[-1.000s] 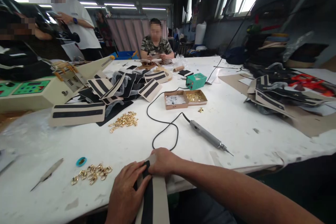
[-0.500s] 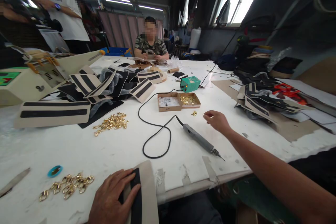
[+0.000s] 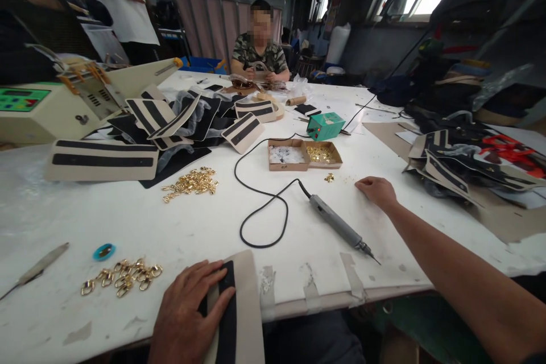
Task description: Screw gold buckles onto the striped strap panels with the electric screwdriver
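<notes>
Reaching out right of centre, the right hand has left the beige panel at the bottom centre of the frame, so the left hand, laid over it with thumb spread from fingers, steadies it alone at the edge of the desk. The right hand is curled just beside tiny scattered bits; whether it pinches one cannot be told. Near the centre, a cardboard box holds whitish pieces, the adjoining box gold pieces, and the blue dish at lower left something dark.
</notes>
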Action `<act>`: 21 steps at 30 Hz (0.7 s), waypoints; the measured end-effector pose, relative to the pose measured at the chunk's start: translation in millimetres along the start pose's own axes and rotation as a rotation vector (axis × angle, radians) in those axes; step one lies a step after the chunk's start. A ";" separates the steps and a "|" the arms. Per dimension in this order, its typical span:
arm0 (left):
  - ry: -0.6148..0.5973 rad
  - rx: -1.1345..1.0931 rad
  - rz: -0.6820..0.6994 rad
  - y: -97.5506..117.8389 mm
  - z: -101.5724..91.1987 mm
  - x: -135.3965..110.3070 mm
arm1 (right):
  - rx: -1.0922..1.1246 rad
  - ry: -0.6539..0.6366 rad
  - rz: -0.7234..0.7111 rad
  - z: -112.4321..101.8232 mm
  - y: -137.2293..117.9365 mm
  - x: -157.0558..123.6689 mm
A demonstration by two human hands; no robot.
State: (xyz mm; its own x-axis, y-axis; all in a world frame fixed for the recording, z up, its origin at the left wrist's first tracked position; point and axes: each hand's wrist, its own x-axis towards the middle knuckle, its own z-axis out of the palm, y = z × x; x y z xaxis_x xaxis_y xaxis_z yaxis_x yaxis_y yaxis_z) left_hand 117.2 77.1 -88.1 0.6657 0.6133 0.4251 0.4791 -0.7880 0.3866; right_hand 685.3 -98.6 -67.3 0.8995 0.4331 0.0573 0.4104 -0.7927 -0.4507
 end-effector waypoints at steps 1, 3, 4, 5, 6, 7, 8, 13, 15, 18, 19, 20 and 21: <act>0.000 -0.005 -0.001 0.6 -0.1 0.2 | 0.008 -0.007 -0.006 -0.9 1.7 0.2; -0.001 -0.014 -0.010 1.9 -0.5 0.2 | 0.032 -0.037 -0.013 -3.0 5.3 -0.1; -0.003 -0.019 -0.013 2.5 -0.8 0.1 | 0.046 -0.058 -0.012 -3.9 7.0 -0.3; -0.005 -0.023 -0.016 3.2 -1.1 0.0 | 0.061 -0.081 -0.009 -4.7 8.6 -0.2; -0.005 -0.027 -0.018 3.9 -1.4 -0.1 | 0.074 -0.104 -0.004 -5.2 10.0 0.0; -0.004 -0.030 -0.020 4.5 -1.7 -0.1 | 0.084 -0.122 0.002 -5.4 11.1 0.6; -0.002 -0.034 -0.020 4.9 -1.9 0.0 | 0.091 -0.137 0.005 -5.4 11.9 1.4; 0.000 -0.047 -0.023 5.9 -1.6 0.4 | 0.051 -0.150 -0.015 -6.2 12.7 6.9; -0.003 -0.055 -0.027 6.5 -1.5 0.4 | -0.004 -0.125 -0.039 -7.4 12.5 8.6; 0.000 -0.068 -0.032 8.2 -2.0 0.5 | -0.100 -0.059 -0.066 -7.7 12.5 9.9; 0.001 -0.071 -0.035 8.9 -2.4 0.7 | -0.128 -0.037 -0.065 -7.2 12.4 9.7; 0.001 -0.075 -0.038 9.8 -3.0 0.9 | -0.152 -0.019 -0.058 -6.5 12.2 9.1; -0.002 -0.079 -0.045 10.8 -3.8 1.2 | -0.172 -0.004 -0.048 -5.8 11.9 8.2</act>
State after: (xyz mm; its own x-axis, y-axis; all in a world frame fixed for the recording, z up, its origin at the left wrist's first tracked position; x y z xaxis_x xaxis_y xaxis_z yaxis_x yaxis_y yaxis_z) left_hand 121.0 69.5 -80.3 0.6461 0.6475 0.4042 0.4615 -0.7531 0.4688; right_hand 698.4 -107.0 -67.1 0.8780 0.4733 0.0711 0.4724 -0.8329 -0.2883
